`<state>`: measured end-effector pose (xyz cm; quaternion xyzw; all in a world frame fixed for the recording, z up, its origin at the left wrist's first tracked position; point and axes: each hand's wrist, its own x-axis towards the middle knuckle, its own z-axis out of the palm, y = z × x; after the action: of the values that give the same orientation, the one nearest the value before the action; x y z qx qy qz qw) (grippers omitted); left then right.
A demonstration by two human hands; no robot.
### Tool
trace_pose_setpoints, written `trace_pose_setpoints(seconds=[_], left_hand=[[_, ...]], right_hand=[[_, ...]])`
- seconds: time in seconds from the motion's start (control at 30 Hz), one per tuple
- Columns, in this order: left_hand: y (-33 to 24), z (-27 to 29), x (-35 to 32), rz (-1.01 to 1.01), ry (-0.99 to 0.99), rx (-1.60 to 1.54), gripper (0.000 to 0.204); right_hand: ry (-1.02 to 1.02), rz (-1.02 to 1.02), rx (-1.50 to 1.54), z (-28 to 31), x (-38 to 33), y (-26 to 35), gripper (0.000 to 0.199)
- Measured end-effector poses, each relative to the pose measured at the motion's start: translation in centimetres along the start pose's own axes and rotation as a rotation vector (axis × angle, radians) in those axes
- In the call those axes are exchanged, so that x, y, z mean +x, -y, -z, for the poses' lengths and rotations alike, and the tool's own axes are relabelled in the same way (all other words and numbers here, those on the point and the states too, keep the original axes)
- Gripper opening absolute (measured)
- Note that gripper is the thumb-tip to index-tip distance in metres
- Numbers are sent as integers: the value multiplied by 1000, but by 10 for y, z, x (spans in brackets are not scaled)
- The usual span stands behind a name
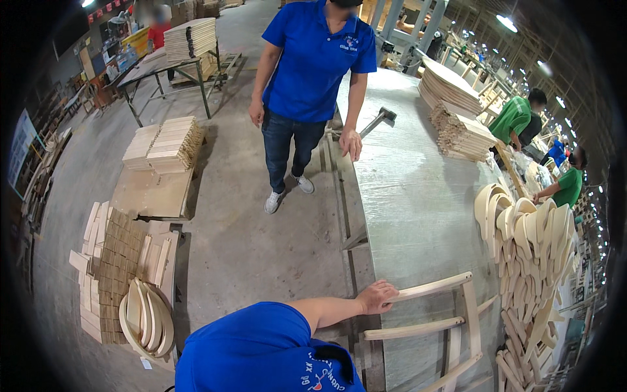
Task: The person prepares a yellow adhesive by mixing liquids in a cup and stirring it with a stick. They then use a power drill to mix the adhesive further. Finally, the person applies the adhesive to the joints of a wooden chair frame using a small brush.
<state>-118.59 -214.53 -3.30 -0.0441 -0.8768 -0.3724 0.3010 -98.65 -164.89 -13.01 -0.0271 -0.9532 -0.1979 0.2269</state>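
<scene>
A pale wooden chair frame (431, 287) lies on the grey-topped worktable (418, 228) at the lower right. Its rails and crosspieces run across the table surface. My left arm, in a blue sleeve, reaches across to the right. My left hand (377, 297) is closed at the near end of the frame's upper rail, by the table's left edge. Some of its fingers are hard to make out. My right hand does not show.
A person in a blue shirt (313, 62) stands beyond, one hand near a hammer-like tool (379, 121). Curved wooden parts (522, 228) pile along the table's right. Stacked slats (460, 127) lie farther back. On the left are wood blocks (114, 261) and a pallet stack (163, 144).
</scene>
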Motion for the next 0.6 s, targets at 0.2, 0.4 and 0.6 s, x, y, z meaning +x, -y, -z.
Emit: trace_pose_setpoints(seconds=[0.2,0.4,0.6], left_hand=[[3,4,-3,50,93,57,36],[4,5,-4,25,124,119,46],[-3,3,-1,47,236,163,52]], right_hand=[[37,6,28,14,-1,2,37],[72,19,-7,23,17,-16,32],[651,383,-443,58,19,-2,20]])
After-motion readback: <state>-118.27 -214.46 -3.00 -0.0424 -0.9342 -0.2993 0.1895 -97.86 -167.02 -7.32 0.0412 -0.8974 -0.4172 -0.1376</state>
